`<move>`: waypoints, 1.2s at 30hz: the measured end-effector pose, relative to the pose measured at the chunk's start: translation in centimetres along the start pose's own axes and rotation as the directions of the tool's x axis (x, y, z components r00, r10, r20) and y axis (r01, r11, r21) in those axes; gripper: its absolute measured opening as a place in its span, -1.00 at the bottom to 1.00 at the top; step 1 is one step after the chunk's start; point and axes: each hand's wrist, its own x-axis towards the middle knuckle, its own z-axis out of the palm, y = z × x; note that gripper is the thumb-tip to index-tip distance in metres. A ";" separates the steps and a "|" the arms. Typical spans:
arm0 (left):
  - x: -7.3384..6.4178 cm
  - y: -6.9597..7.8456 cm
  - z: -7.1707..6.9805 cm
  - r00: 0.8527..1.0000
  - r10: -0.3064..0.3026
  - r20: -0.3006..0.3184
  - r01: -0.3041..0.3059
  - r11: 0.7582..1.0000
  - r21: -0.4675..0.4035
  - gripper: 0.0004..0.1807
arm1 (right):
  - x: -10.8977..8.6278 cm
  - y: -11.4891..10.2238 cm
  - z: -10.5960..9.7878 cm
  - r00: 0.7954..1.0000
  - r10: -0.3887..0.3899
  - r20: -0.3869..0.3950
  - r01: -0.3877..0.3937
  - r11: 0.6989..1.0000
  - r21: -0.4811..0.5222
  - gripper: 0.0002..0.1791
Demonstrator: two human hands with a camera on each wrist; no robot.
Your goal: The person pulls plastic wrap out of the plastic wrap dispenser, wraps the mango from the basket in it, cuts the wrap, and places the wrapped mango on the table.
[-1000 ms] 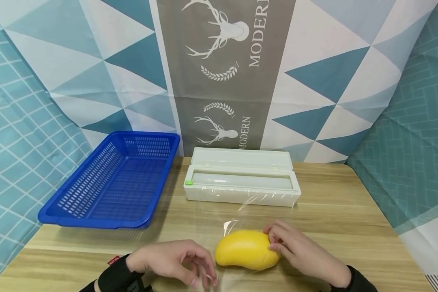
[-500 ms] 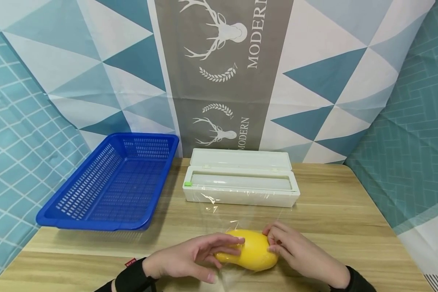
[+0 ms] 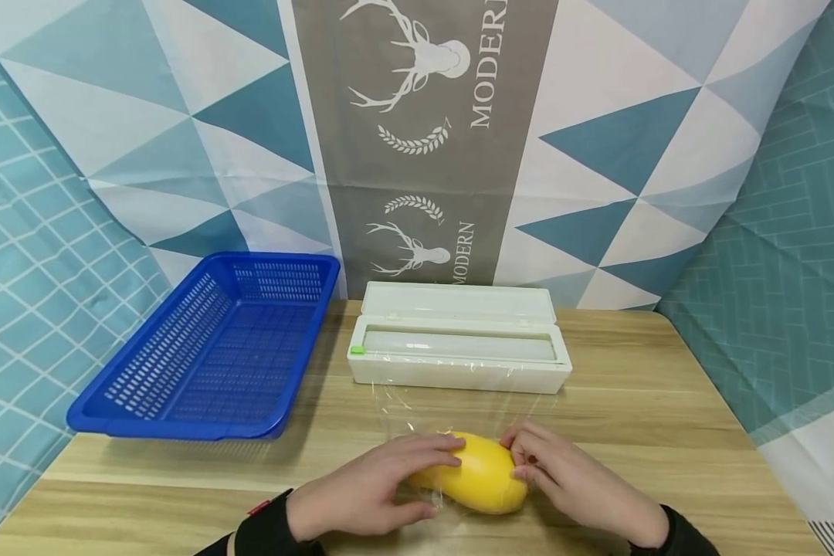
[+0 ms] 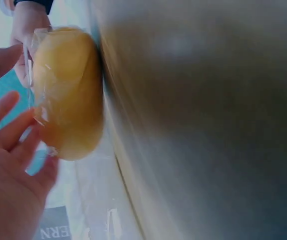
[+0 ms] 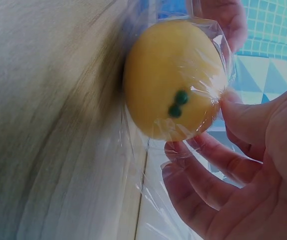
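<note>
A yellow mango point(image 3: 489, 475) lies on the wooden table near its front. Clear cling film point(image 3: 406, 413) runs from the white dispenser box to the mango and wraps over it, wrinkled and shiny. My left hand point(image 3: 368, 486) reaches across the mango's left end, fingers extended along its top and thumb low at the front. At the other end, my right hand point(image 3: 573, 483) pinches the film between thumb and fingertips against the mango. Two dark green spots mark that end in the right wrist view, where the film point(image 5: 216, 37) bunches around the mango point(image 5: 171, 75).
Behind the mango stands the white film dispenser point(image 3: 459, 377), lid raised, with a green slider point(image 3: 357, 350) on its left edge. A blue perforated basket point(image 3: 181, 427) sits at the left. Patterned cloth walls point(image 3: 431, 170) enclose the table point(image 3: 639, 401).
My left hand has moved right from beside the mango onto its left end, its fingers now over the film. The right hand stays in place at the mango's right end.
</note>
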 end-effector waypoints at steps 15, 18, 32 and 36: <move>1.6 -0.6 -0.5 0.995 -0.099 0.004 0.098 0.985 0.144 -0.55 | -0.1 1.4 -0.6 0.988 0.151 0.022 -0.152 0.966 0.210 -0.93; 1.9 -0.4 -0.3 0.992 -0.123 0.008 0.119 0.975 0.189 -0.34 | -0.1 1.8 -0.6 0.985 0.172 0.008 -0.170 0.959 0.226 -0.88; 3.5 -0.1 0.3 0.988 -0.124 -0.093 0.146 0.947 0.287 -0.55 | 0.5 1.8 0.1 0.945 0.306 -0.117 -0.279 0.939 0.200 -0.79; 4.0 -0.3 0.2 0.984 -0.152 -0.097 0.173 0.951 0.257 -0.61 | 0.5 1.4 0.0 0.921 0.289 -0.263 -0.270 0.957 0.106 -0.82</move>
